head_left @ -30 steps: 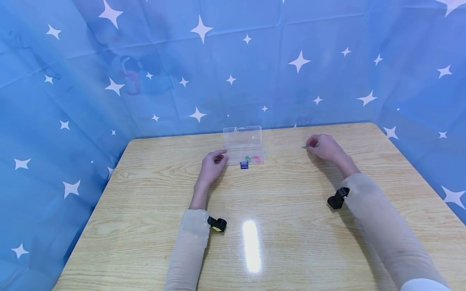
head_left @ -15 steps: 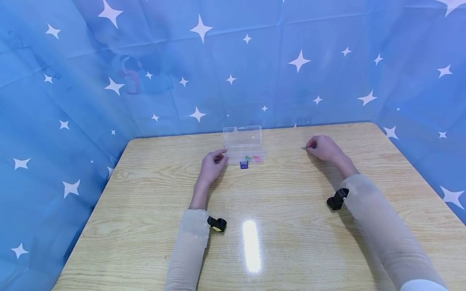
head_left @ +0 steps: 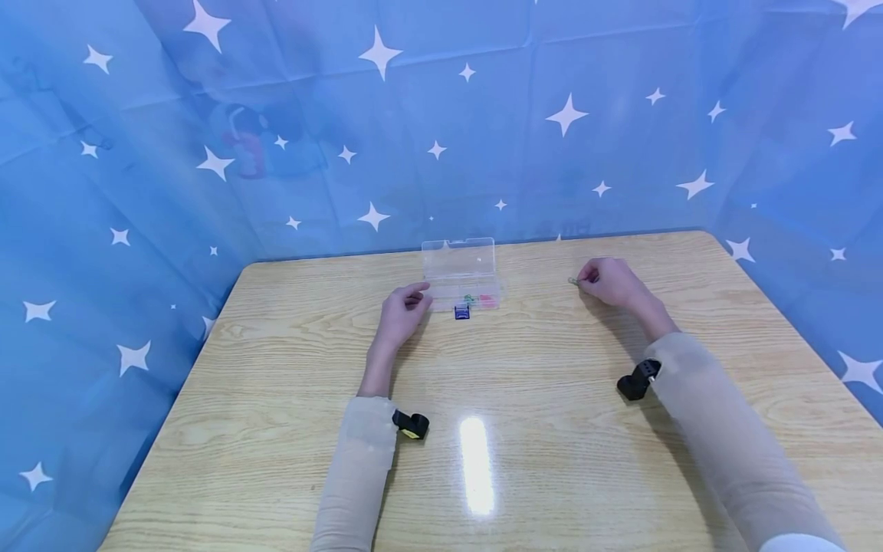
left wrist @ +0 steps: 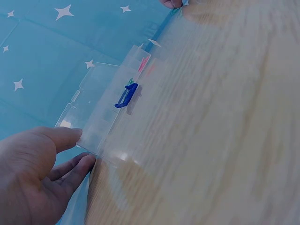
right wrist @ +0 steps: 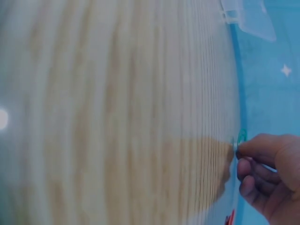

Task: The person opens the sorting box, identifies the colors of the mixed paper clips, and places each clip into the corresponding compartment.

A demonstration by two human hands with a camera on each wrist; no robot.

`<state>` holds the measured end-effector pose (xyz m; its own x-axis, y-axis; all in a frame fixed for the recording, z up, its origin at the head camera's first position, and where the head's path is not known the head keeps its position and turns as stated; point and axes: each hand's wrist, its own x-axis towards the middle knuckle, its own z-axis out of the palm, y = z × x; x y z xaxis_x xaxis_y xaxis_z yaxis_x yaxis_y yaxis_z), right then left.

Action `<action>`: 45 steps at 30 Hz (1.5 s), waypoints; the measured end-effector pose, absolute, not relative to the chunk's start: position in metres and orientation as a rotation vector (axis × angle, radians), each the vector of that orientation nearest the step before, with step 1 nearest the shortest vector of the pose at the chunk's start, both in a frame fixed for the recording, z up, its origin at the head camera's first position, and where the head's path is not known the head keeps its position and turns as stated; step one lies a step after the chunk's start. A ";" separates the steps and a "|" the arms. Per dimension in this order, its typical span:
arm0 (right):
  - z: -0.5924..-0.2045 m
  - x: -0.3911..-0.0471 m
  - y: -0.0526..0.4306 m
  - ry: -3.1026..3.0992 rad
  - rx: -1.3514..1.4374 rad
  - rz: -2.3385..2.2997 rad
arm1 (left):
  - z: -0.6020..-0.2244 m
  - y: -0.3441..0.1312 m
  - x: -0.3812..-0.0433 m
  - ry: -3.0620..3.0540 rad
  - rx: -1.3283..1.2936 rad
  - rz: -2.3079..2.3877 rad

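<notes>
A clear plastic box (head_left: 444, 294) with its lid (head_left: 458, 257) raised stands near the table's far edge. Small green loops (head_left: 471, 299) and pink pieces (head_left: 487, 300) lie in its right part. At the front wall is a dark blue bracket-shaped piece (head_left: 462, 312). My left hand (left wrist: 37, 164) holds the box's left end, thumb and fingertips at its corner. Further right, my right hand (head_left: 610, 280) pinches a small green looped clip, likely a paper clip (right wrist: 242, 136), just over the tabletop. Much of that clip is hidden by the fingertips.
The wooden table (head_left: 524, 429) ends at a blue star-patterned curtain (head_left: 524, 138) right behind the box. In the right wrist view, a small red thing (right wrist: 229, 218) shows below the right hand. A black wrist camera (head_left: 638, 379) juts from the right sleeve.
My right hand has shifted slightly left with the green paper clip in its fingertips. The left hand and the box stay where they were.
</notes>
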<state>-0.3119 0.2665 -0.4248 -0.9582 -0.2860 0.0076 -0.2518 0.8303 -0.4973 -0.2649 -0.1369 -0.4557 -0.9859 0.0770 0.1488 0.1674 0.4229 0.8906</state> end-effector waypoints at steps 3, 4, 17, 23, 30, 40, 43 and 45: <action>-0.422 -0.310 0.265 2.926 -0.435 -0.798 | -0.455 -0.137 -0.265 -2.577 -0.221 -1.628; -0.422 -0.310 0.264 2.923 -0.435 -0.801 | -0.455 -0.137 -0.265 -2.575 -0.222 -1.628; -0.408 -0.307 0.243 2.932 -0.473 -0.843 | -0.457 -0.136 -0.266 -2.577 -0.211 -1.633; -0.403 -0.307 0.233 2.936 -0.506 -0.840 | -0.457 -0.137 -0.266 -2.576 -0.216 -1.627; -0.400 -0.309 0.218 2.933 -0.563 -0.861 | -0.457 -0.138 -0.265 -2.568 -0.228 -1.641; -0.396 -0.309 0.193 2.924 -0.620 -0.875 | -0.458 -0.139 -0.265 -2.573 -0.231 -1.635; -0.395 -0.309 0.184 2.913 -0.631 -0.892 | -0.458 -0.139 -0.265 -2.571 -0.234 -1.633; -0.394 -0.309 0.179 2.906 -0.645 -0.904 | -0.458 -0.139 -0.265 -2.570 -0.235 -1.634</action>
